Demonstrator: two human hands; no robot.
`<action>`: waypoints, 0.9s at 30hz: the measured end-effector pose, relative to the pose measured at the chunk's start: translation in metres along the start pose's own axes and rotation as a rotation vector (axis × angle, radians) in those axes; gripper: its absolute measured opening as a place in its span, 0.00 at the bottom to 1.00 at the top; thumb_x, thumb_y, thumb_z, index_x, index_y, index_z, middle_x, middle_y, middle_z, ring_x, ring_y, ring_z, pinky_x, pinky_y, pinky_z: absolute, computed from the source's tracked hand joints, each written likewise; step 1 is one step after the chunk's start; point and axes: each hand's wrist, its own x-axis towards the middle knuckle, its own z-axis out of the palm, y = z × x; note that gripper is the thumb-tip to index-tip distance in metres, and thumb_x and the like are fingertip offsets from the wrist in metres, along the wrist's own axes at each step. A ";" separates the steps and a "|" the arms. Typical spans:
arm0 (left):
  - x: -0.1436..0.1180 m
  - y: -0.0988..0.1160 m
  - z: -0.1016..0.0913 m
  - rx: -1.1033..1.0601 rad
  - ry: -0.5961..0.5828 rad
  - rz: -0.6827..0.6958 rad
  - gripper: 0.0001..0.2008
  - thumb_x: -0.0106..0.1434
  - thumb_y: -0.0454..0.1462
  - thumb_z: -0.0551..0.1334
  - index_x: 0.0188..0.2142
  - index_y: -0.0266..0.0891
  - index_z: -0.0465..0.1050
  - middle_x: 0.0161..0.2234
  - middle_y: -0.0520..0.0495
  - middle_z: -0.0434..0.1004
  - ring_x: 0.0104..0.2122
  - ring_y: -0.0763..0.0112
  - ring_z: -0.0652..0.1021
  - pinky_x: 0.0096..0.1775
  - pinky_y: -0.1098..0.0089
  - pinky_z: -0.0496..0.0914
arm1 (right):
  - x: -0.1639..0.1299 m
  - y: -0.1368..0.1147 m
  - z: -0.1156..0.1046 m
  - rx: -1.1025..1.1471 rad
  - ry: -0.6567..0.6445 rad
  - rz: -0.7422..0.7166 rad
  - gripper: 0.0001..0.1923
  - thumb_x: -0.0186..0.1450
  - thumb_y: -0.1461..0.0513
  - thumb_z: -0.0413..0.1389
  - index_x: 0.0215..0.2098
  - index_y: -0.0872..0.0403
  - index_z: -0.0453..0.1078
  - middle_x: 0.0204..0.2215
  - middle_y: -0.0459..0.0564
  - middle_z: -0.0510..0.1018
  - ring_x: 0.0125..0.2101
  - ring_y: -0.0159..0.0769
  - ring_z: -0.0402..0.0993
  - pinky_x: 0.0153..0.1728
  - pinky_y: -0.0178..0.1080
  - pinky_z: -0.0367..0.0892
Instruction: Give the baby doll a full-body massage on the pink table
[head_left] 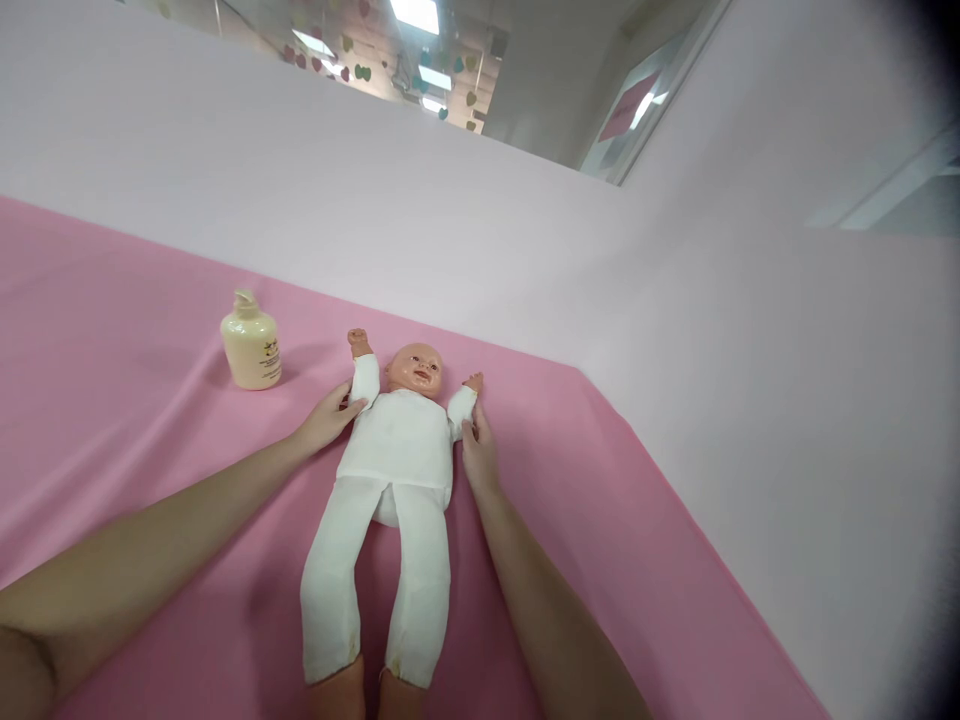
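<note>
Two bare hands rest at either side of a doll [397,440] that lies on its back on a pink sheet [112,400], head at the far end and legs stretched toward the near edge. The left hand [328,417] lies flat against the doll's raised arm on the left, fingers [351,406] loosely spread and touching the white sleeve near the shoulder; it grips nothing. The right hand [478,452] sits just beside the doll's other arm on the right, fingers together and pointing far, with the fingertips touching the sleeve cuff; it too holds nothing. The doll wears a white suit, both its arms bent upward beside the head, its bare feet reaching the near edge of the view. A cream pump bottle [250,345] stands upright on the sheet at the far left, near the doll's raised fist but apart from it. A pale wall [750,350] rises behind and to the right of the sheet.
</note>
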 end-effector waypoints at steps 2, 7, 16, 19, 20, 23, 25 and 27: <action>-0.001 0.002 0.000 0.019 0.003 0.013 0.27 0.62 0.51 0.59 0.56 0.40 0.67 0.52 0.42 0.76 0.50 0.56 0.75 0.53 0.58 0.68 | 0.000 0.001 0.000 -0.005 0.004 0.018 0.35 0.64 0.53 0.51 0.68 0.53 0.57 0.64 0.53 0.67 0.63 0.45 0.63 0.62 0.49 0.59; 0.000 0.005 -0.001 0.116 0.034 0.024 0.23 0.61 0.49 0.58 0.51 0.39 0.70 0.47 0.42 0.77 0.49 0.56 0.75 0.50 0.58 0.68 | 0.001 0.004 0.000 0.004 0.015 0.046 0.36 0.63 0.52 0.52 0.67 0.55 0.59 0.65 0.54 0.65 0.63 0.46 0.63 0.62 0.49 0.60; 0.000 -0.004 -0.003 0.119 0.192 -0.084 0.23 0.55 0.49 0.64 0.45 0.40 0.61 0.41 0.45 0.72 0.39 0.62 0.74 0.43 0.59 0.70 | 0.006 0.017 0.000 0.055 0.059 0.039 0.30 0.62 0.54 0.56 0.61 0.51 0.67 0.63 0.52 0.69 0.60 0.45 0.67 0.61 0.51 0.62; 0.000 -0.006 -0.003 0.097 0.186 -0.045 0.23 0.56 0.48 0.64 0.46 0.42 0.59 0.43 0.45 0.71 0.40 0.63 0.74 0.44 0.60 0.70 | 0.006 0.018 0.000 0.053 0.075 0.041 0.28 0.62 0.54 0.56 0.60 0.52 0.68 0.62 0.53 0.70 0.60 0.46 0.68 0.61 0.51 0.62; 0.000 -0.006 -0.003 0.095 0.178 -0.036 0.24 0.56 0.48 0.64 0.48 0.42 0.59 0.44 0.45 0.71 0.40 0.64 0.74 0.45 0.60 0.70 | 0.006 0.016 0.001 0.048 0.079 0.051 0.28 0.61 0.55 0.55 0.60 0.52 0.69 0.62 0.54 0.70 0.59 0.46 0.68 0.61 0.51 0.62; 0.001 -0.008 -0.003 0.112 0.146 -0.024 0.27 0.57 0.48 0.63 0.52 0.42 0.60 0.46 0.44 0.72 0.40 0.64 0.74 0.44 0.61 0.70 | 0.004 0.010 0.001 0.032 0.068 0.060 0.28 0.61 0.56 0.55 0.59 0.51 0.69 0.62 0.52 0.71 0.60 0.45 0.68 0.61 0.51 0.61; 0.002 -0.009 -0.003 0.135 0.117 -0.022 0.27 0.59 0.50 0.62 0.53 0.41 0.62 0.46 0.43 0.73 0.40 0.63 0.75 0.44 0.60 0.70 | 0.002 0.006 0.002 0.025 0.046 0.048 0.27 0.61 0.57 0.54 0.59 0.50 0.70 0.61 0.50 0.72 0.59 0.45 0.68 0.61 0.50 0.61; 0.002 -0.010 -0.004 0.158 0.078 -0.018 0.26 0.61 0.51 0.60 0.53 0.40 0.65 0.46 0.42 0.74 0.40 0.62 0.75 0.45 0.60 0.69 | 0.001 0.004 0.002 0.016 0.028 0.045 0.27 0.61 0.57 0.53 0.59 0.50 0.70 0.59 0.50 0.73 0.58 0.45 0.69 0.61 0.50 0.61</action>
